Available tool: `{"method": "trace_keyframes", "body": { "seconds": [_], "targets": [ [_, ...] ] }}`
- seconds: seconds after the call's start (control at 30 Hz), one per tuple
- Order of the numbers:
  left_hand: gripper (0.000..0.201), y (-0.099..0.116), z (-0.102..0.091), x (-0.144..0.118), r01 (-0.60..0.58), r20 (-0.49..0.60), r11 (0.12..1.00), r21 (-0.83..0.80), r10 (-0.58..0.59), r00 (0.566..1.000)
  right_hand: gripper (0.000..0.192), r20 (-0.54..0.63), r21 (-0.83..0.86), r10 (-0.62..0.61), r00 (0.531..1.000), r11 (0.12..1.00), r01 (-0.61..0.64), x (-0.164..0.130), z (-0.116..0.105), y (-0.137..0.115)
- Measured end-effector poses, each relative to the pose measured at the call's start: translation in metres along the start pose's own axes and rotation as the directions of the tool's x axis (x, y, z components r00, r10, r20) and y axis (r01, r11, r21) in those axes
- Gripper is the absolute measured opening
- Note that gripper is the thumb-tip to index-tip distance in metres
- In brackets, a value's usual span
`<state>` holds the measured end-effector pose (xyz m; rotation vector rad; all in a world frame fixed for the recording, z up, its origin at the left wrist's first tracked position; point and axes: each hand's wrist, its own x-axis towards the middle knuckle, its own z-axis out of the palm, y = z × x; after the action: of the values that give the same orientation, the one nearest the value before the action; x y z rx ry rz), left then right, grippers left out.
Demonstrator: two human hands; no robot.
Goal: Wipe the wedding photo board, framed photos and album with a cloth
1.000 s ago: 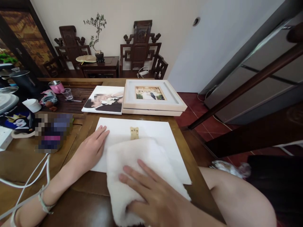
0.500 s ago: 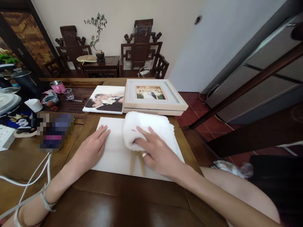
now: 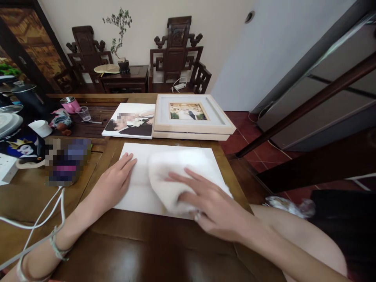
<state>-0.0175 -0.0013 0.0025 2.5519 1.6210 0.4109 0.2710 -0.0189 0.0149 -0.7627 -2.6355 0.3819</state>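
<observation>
White cloth (image 3: 164, 184): lay bunched on the right half of the white board (image 3: 141, 172).
Right grip (image 3: 216, 207): half-curled, its fingers holding the cloth's fold.
Left grip (image 3: 114, 180): unclenched and flat on the board's left edge, holding nothing.
Room at edges: brown counter (image 3: 132, 250) ran wide on the near side, a narrow strip on the right.
In the way: photo panel (image 3: 132, 122) and stacked frames (image 3: 190, 130) just beyond the far edge; white cable (image 3: 39, 213) to the left.
Count: one cloth, one board, one photo panel, two frames, one pink mug (image 3: 69, 105), two carved chairs (image 3: 178, 58) farther off.
</observation>
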Motion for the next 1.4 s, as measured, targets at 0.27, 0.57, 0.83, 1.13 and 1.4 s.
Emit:
{"method": "trace_keyframes", "body": {
  "seconds": [0.27,0.57,0.83,1.13,1.4],
  "targets": [
    [0.043,-0.002,0.0,-0.001,-0.018,-0.012,1.0,0.005,0.018,1.0,0.049,0.152,-0.135,0.221,0.963,0.97,-0.202,0.054,0.008,-0.002],
    [0.044,-0.001,-0.003,0.001,-0.001,0.027,0.999,-0.032,0.002,1.0,0.017,0.124,0.036,-0.153,0.981,0.988,0.149,0.006,0.021,-0.071],
    [0.045,-0.002,-0.001,0.002,0.037,0.014,0.988,-0.147,-0.036,0.999,0.045,0.159,0.079,0.123,0.98,0.987,-0.137,0.037,-0.002,-0.018],
    [0.053,0.002,-0.009,0.01,0.206,-0.219,0.773,-0.6,-0.407,0.887,0.04,0.162,-0.068,0.039,0.986,0.997,-0.029,0.091,0.023,-0.031],
    [0.052,0.003,-0.006,0.009,0.2,-0.209,0.822,-0.533,-0.357,0.911,0.021,0.159,0.012,-0.213,0.964,0.977,0.214,0.025,0.015,-0.077]
  ]
}}
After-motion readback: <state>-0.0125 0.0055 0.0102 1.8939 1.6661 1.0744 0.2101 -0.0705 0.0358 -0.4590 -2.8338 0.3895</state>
